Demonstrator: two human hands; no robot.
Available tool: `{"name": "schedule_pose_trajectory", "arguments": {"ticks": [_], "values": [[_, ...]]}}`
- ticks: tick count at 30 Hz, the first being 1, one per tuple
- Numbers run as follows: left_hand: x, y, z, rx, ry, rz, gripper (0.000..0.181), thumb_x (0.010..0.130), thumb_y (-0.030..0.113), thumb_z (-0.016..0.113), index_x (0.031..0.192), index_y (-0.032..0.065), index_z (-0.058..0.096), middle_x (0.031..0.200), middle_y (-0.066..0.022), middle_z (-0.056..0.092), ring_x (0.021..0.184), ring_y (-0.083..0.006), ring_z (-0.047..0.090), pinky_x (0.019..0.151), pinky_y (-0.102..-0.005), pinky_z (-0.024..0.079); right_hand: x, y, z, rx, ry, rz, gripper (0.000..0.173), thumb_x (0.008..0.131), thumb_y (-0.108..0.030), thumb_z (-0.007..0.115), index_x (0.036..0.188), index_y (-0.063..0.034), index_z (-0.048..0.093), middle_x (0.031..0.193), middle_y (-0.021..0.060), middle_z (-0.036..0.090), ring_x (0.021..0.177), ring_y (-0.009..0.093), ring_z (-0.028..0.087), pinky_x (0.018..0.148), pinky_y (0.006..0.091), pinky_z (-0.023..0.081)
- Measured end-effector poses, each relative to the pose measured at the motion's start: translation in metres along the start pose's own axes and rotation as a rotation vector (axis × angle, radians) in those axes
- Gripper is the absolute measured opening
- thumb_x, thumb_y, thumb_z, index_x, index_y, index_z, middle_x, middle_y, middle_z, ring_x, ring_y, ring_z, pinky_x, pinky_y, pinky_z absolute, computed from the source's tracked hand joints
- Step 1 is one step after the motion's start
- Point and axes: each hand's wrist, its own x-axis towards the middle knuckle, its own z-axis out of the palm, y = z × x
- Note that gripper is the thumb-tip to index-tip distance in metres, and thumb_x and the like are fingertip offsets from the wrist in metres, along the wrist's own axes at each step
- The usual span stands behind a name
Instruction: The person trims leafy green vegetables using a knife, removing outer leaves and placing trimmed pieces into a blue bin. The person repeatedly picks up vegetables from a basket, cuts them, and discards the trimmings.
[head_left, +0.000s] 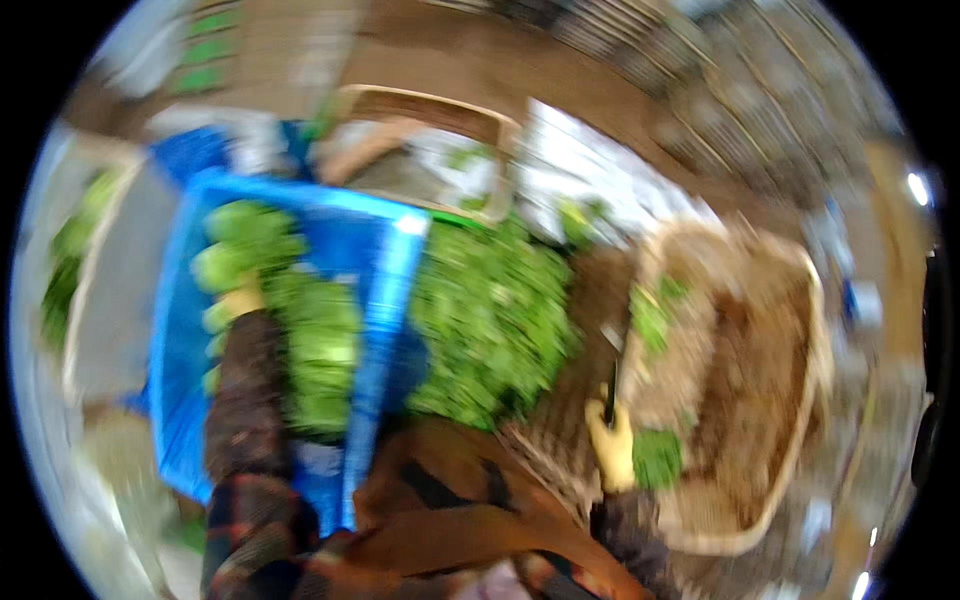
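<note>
My left hand (241, 301), in a yellow glove, reaches into a blue plastic crate (390, 285). It touches the leafy green vegetables (251, 240) stacked along the crate's left side. Its fingers are blurred and partly hidden among the leaves, so whether it grips any is unclear. More greens (322, 360) lie in a row beside my forearm. Over on the right, my right hand (613, 450), also gloved in yellow, holds a knife (613, 375) by its black handle, the blade pointing away from me. A large heap of loose leafy greens (491, 322) lies between the two hands.
A long pale basket or tub (806, 420) stands at the right, with some leaves (657, 457) at its near side. Beyond the heap are another pale-rimmed crate (427, 94) and white sheeting (577, 169). A grey container (124, 277) stands far left. Motion blurs the view.
</note>
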Motion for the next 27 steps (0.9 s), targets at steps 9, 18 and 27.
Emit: {"name": "schedule_pose_trajectory", "arguments": {"ticks": [9, 18, 27], "values": [[-0.126, 0.115, -0.153, 0.531, 0.425, 0.823, 0.066, 0.093, 0.02, 0.065, 0.151, 0.0035, 0.039, 0.146, -0.0189, 0.052, 0.136, -0.0371, 0.045, 0.114, -0.0468, 0.037, 0.13, 0.212, -0.241, -0.413, -0.007, 0.458, 0.072, 0.084, -0.026, 0.08, 0.144, -0.0022, 0.05, 0.131, 0.021, 0.064, 0.117, 0.028, 0.063, 0.099, 0.0378, 0.05], [-0.415, 0.301, -0.01, -0.377, -0.72, 1.004, 0.042, 0.086, -0.002, 0.066, 0.128, 0.0038, 0.064, 0.129, -0.0165, 0.065, 0.123, -0.0323, 0.059, 0.107, -0.0413, 0.044, 0.15, 0.236, -0.219, -0.785, -0.274, 0.329, 0.057, 0.073, -0.031, 0.086, 0.121, -0.0055, 0.068, 0.106, 0.0202, 0.073, 0.097, 0.033, 0.071, 0.087, 0.0395, 0.055], [-0.489, 0.345, 0.007, -1.05, -1.777, -0.084, 0.1, 0.085, 0.032, 0.081, 0.16, 0.0119, 0.019, 0.159, -0.0226, 0.032, 0.145, -0.0373, 0.035, 0.112, -0.0506, 0.04, 0.062, -0.037, -0.164, 0.078, 0.34, -0.192, 0.033, 0.079, -0.004, 0.078, 0.111, -0.0053, 0.07, 0.099, 0.0105, 0.074, 0.086, 0.018, 0.067, 0.08, 0.0316, 0.053]]}}
